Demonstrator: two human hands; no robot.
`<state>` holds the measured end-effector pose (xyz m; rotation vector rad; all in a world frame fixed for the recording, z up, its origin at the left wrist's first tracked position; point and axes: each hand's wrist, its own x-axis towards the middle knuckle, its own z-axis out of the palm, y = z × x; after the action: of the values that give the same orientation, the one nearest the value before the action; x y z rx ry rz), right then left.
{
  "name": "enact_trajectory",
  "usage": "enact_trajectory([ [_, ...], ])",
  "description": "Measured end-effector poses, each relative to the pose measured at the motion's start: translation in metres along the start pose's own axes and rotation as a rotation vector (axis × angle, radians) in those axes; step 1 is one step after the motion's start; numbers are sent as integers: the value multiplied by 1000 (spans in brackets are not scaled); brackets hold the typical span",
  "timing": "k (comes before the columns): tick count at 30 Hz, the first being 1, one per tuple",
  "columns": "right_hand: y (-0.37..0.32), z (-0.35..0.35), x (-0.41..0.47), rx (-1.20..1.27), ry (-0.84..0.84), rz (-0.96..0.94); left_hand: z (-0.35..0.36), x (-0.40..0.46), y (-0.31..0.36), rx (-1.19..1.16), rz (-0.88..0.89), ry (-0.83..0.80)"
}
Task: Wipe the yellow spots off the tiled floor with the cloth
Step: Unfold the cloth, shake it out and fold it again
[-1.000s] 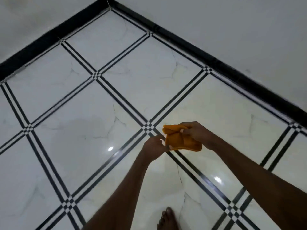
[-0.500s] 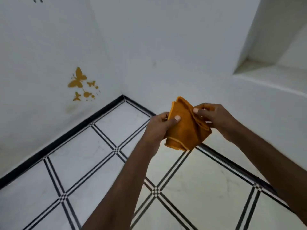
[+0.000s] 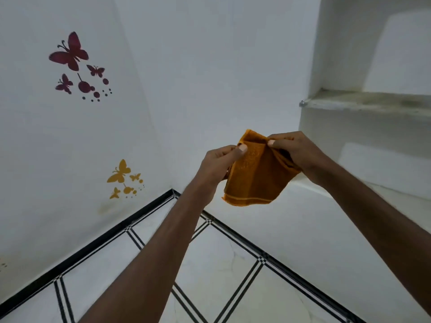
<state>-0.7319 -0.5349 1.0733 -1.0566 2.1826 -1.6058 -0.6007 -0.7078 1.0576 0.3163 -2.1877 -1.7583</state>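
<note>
Orange cloth (image 3: 255, 173) hangs folded between my hands, up at chest height in front of the white wall (image 3: 210, 66) — well above the tiled floor (image 3: 217, 264). My left hand (image 3: 218, 166) pinches its upper left edge, thumb on top; my right hand (image 3: 296, 155) grips the bunched right side. No yellow spots show on the tiles I can see, so I may wipe the wrong patch — and a loose pinch could let the folds drop open.
</note>
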Motion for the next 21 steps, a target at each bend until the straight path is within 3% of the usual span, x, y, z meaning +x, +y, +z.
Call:
enact_trajectory([
  [10,-18,-52,19,119,-43,-40,23,25,65,150,65,81],
  [16,-8,-65,32,73,-50,-50,55,42,94,271,75,220],
  [18,-3,-65,30,-50,31,-126,62,49,100,275,59,241],
  [21,10,-59,2,-250,361,-430,74,60,111,214,1,298],
])
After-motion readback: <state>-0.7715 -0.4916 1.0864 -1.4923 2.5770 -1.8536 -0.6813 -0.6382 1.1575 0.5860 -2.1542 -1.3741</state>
